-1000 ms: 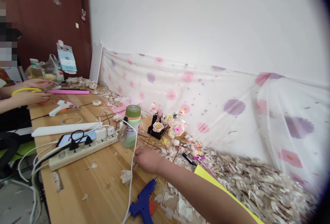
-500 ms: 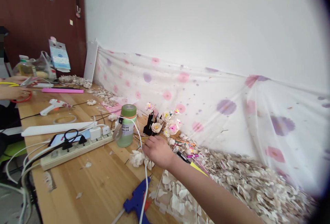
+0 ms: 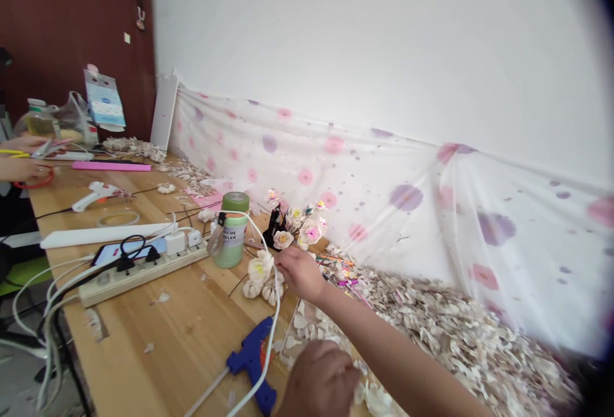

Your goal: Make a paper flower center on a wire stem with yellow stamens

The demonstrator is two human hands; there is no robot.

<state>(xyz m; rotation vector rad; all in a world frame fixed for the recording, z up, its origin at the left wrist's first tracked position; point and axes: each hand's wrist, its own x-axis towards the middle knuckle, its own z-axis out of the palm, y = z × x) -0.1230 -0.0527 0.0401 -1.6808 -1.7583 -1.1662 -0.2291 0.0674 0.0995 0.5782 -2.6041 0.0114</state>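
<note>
Flower (image 3: pixel 260 267) over tabletop (image 3: pixel 192 321), toward wall-side edge, apparently pinched by right hand (image 3: pixel 300 274); probably light, soft, easily torn, best held beneath its petals. Cannot tell contents of loosely curled left hand (image 3: pixel 320 380).

The tabletop (image 3: pixel 158 372) looks like smooth wood with a soft sheen. The blue glue gun (image 3: pixel 249 351) and the power strip (image 3: pixel 144 275) appear to be hard plastic. The wall sheeting (image 3: pixel 364 174) is thin, wrinkled plastic; the heaped petals (image 3: pixel 460 327) look matt, dry and papery, roughly layered.
</note>
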